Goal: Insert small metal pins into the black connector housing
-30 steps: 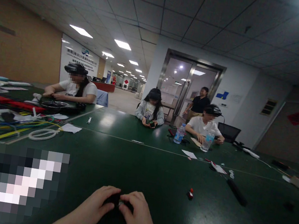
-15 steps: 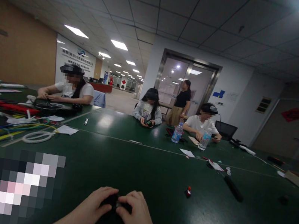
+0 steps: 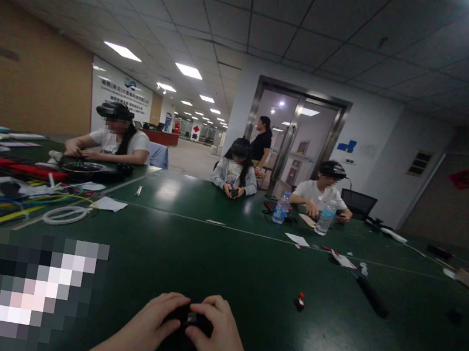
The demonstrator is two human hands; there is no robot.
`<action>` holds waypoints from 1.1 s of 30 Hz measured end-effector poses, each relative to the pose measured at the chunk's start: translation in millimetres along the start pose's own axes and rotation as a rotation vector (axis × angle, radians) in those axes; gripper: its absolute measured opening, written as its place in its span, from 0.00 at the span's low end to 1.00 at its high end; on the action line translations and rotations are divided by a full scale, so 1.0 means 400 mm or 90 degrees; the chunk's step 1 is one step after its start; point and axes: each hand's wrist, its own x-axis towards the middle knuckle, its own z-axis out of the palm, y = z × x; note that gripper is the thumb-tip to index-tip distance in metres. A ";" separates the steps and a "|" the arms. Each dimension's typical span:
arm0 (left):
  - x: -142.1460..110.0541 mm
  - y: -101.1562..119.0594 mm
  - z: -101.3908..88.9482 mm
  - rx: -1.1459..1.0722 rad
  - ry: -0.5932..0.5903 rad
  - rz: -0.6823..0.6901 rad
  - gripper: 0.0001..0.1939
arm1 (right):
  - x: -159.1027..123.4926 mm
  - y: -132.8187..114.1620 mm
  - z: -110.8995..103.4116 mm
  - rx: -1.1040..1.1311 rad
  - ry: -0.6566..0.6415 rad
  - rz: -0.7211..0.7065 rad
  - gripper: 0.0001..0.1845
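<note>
Close to the near edge of the green table [image 3: 186,257], both hands are closed on one small black object [image 3: 192,317] with a shiny grey middle part. My left hand [image 3: 161,317] grips its left end between thumb and fingers. Its right end sits in my right hand [image 3: 216,330], the thumb in front and the fingers over the back. Much of the object is covered by fingers, and its exact kind cannot be made out. Off to the right lies a small red and black piece [image 3: 300,301], touched by neither hand.
A long black handle-like bar [image 3: 372,296] lies right. Two water bottles [image 3: 281,208] stand farther back, near papers [image 3: 296,240]. Coiled white tubing [image 3: 66,215], wires and a small wrench [image 3: 139,190] are left. Several people sit across the table; one person stands behind.
The whole view has shifted slightly, so the table things appear farther right. Both hands keep their hold on the black object. The standing person in the background has moved left.
</note>
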 end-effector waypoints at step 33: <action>0.001 0.000 0.002 0.015 0.014 0.000 0.20 | 0.008 0.039 0.013 0.039 0.012 0.019 0.20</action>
